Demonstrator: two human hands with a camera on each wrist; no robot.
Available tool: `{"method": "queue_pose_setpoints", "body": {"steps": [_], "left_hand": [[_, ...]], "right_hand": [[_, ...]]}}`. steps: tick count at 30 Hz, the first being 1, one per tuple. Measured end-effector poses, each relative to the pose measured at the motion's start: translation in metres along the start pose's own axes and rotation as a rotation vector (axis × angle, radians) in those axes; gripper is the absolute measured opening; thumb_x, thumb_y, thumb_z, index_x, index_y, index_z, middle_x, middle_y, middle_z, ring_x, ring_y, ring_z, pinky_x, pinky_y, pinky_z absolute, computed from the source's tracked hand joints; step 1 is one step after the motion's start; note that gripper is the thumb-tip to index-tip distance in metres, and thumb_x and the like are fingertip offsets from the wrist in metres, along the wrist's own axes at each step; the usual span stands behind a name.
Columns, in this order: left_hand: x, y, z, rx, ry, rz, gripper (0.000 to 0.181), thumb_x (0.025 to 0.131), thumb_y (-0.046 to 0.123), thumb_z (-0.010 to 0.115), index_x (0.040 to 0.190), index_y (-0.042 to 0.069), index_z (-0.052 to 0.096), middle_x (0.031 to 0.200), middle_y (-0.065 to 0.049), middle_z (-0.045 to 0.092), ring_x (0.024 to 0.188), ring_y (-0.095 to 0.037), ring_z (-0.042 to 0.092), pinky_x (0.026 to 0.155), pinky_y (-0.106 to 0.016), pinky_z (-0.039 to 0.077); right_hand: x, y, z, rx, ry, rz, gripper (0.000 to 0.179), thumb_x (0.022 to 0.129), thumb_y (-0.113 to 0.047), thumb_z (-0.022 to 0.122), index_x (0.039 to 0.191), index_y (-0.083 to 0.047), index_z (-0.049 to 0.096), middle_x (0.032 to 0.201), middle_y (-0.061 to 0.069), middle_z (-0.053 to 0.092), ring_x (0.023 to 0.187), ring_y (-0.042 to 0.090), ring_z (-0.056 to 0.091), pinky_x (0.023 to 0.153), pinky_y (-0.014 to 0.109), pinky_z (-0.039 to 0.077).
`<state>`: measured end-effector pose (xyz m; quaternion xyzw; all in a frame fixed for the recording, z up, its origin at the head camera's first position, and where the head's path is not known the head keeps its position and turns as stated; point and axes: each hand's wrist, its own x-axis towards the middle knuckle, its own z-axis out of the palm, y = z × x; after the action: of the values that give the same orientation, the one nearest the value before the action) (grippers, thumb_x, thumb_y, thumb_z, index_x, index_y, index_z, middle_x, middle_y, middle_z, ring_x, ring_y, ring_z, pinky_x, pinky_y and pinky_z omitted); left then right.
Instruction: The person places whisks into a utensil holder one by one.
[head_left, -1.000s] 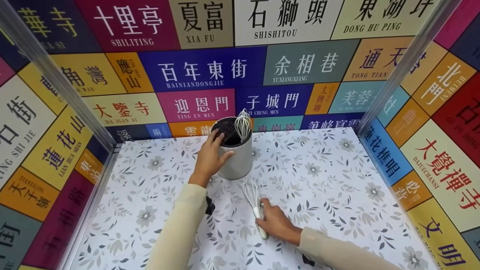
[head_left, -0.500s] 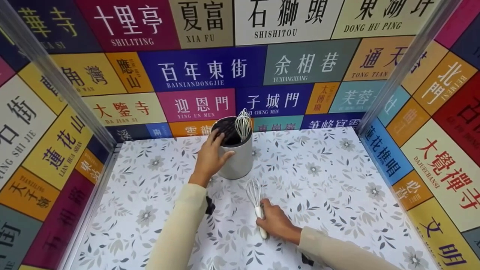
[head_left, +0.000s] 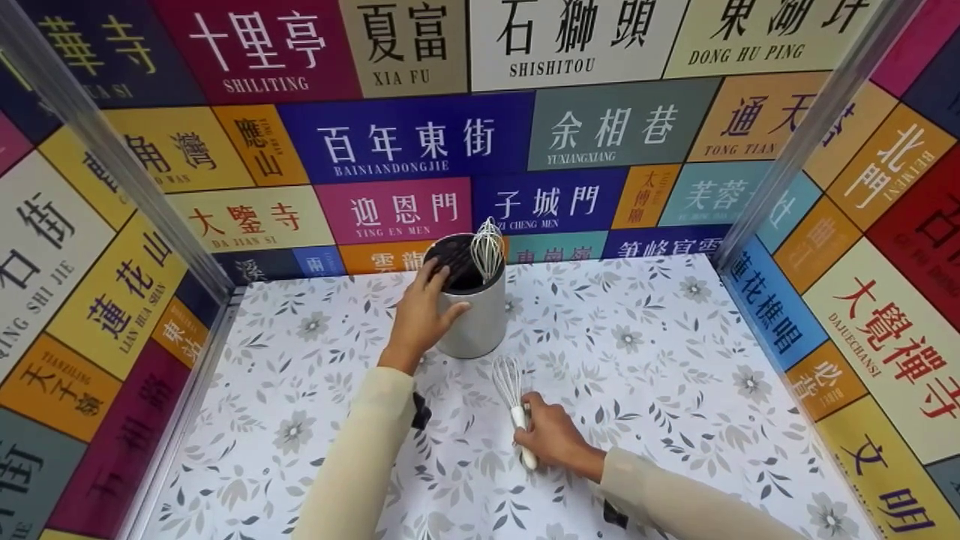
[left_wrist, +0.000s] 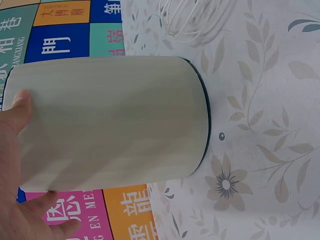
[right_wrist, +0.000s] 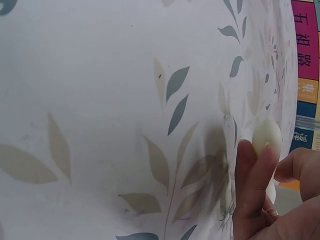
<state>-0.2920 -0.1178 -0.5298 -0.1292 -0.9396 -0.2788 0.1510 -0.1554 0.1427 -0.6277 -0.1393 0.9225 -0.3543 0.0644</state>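
Observation:
A pale grey utensil canister (head_left: 474,326) with a dark inside stands upright near the back wall. My left hand (head_left: 418,315) grips its upper left side at the rim, and the left wrist view has thumb and fingers on opposite sides of the canister wall (left_wrist: 110,120). A wire whisk (head_left: 488,251) leans inside the canister, wires up, its handle hidden. In front, my right hand (head_left: 553,436) holds a second whisk (head_left: 508,381) by its white handle, low over the table, wires toward the canister. The right wrist view shows the handle's rounded end (right_wrist: 266,135) between the fingers.
A white cloth with grey leaves and flowers covers the table (head_left: 637,397). Panels with coloured street-name blocks enclose the back (head_left: 405,142) and both sides, joined by clear corner strips (head_left: 795,142). The canister stands close to the back panel.
The whisk in my right hand has swung slightly right at its wire end and shifted a little up in the view. My left hand and the canister stay put.

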Motion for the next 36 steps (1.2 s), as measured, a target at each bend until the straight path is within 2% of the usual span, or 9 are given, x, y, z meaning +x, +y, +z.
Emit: {"method": "queue_pose_setpoints", "body": {"steps": [11,17,19,25,36], "left_hand": [[0.001,-0.001,0.0,0.002,-0.009,0.001,0.079,0.09,0.051,0.074,0.152,0.009,0.05,0.165,-0.012,0.035,0.139,-0.041,0.049,0.113,-0.056,0.042],[0.0,-0.001,0.001,-0.001,0.028,0.026,0.078,0.089,0.049,0.076,0.15,0.007,0.052,0.162,-0.014,0.038,0.137,-0.042,0.051,0.112,-0.056,0.044],[0.0,-0.001,0.001,0.003,0.031,0.026,0.078,0.089,0.05,0.076,0.149,0.008,0.052,0.162,-0.014,0.039,0.137,-0.042,0.051,0.111,-0.057,0.044],[0.0,0.0,0.001,0.017,0.02,0.02,0.079,0.089,0.05,0.075,0.15,0.007,0.051,0.163,-0.014,0.037,0.136,-0.042,0.052,0.111,-0.057,0.044],[0.0,0.0,0.0,0.014,0.03,0.031,0.079,0.089,0.051,0.075,0.15,0.007,0.051,0.163,-0.015,0.038,0.135,-0.043,0.053,0.11,-0.058,0.045]], "right_hand": [[0.002,-0.005,-0.007,0.076,0.004,0.006,0.058,0.084,-0.007,0.07,0.138,-0.001,0.052,0.075,-0.005,0.066,0.049,0.005,0.055,0.047,0.024,0.049],[0.007,-0.012,-0.013,0.081,0.055,-0.004,0.055,0.085,-0.009,0.071,0.137,-0.005,0.053,0.076,-0.007,0.064,0.057,0.005,0.056,0.055,0.023,0.05],[0.009,-0.016,-0.016,0.102,0.07,-0.01,0.055,0.085,-0.009,0.071,0.137,-0.005,0.053,0.077,-0.006,0.066,0.058,0.005,0.057,0.055,0.023,0.051],[0.015,-0.031,-0.028,0.203,0.079,0.011,0.055,0.087,-0.008,0.068,0.138,-0.008,0.049,0.083,0.002,0.071,0.046,0.008,0.059,0.041,0.026,0.051],[0.031,-0.06,-0.053,0.247,0.128,-0.018,0.061,0.088,-0.011,0.068,0.146,-0.014,0.047,0.09,0.0,0.071,0.046,0.01,0.061,0.044,0.028,0.054]]}}
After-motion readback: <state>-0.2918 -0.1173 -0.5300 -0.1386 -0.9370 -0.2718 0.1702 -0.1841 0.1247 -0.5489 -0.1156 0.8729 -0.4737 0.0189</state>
